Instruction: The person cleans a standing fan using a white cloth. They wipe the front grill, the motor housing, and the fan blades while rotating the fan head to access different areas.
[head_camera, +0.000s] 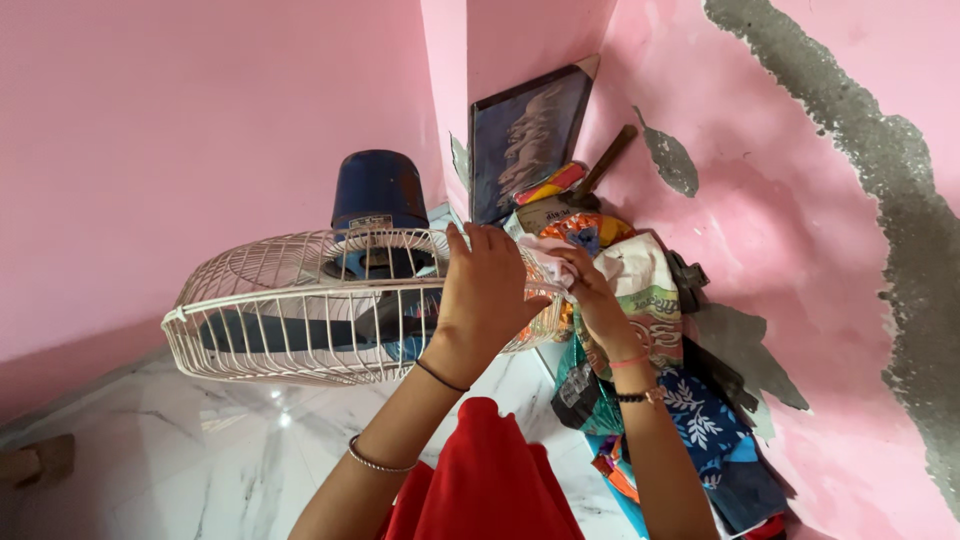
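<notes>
Wiping the fan cage with a cloth, both hands on the rim.

My right hand (590, 285) has its fingers pinched shut on a pale cloth (545, 255), pressed to the wire cage (300, 300) just beside my left hand (485, 290), whose fingers curl closed over the rim to steady it. I judge it best to keep that brace firm and rub along each wire, not across. Behind the fingers sits the blue motor (380, 190); right of them, a heap of bags (650, 300) against the pink wall (800, 200).
</notes>
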